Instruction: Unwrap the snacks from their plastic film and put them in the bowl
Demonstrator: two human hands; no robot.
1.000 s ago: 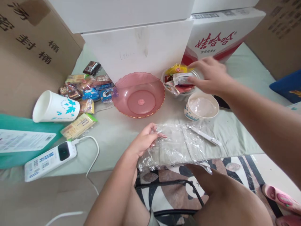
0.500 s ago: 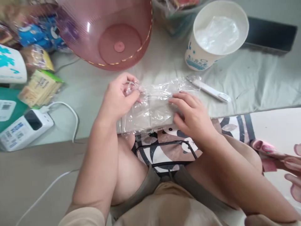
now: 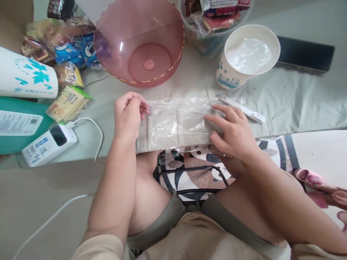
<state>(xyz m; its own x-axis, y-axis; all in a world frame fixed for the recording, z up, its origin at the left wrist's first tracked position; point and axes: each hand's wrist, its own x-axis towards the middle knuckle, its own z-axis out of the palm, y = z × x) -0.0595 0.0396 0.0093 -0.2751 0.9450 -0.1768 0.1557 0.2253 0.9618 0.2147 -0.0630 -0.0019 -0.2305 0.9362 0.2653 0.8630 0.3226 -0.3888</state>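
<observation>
A clear plastic bag lies stretched across the front edge of the cloth-covered table, part of it hanging past the edge. My left hand pinches its left end with closed fingers. My right hand rests over its right end, fingers spread and touching the film. Just beyond the right fingertips lies a white utility knife, its tip close to the bag's upper right corner. Behind it stands a paper cup with crumpled clear plastic inside.
A pink bowl stands at the back, beside a clear tub of packaged snacks. Wrapped snacks, another paper cup and a white power bank with its cable sit at left. A black box lies at back right.
The bag has gone from crumpled to spread flatter and wider. My left hand has moved left with its end, and my right hand has shifted right with fingers more spread.
</observation>
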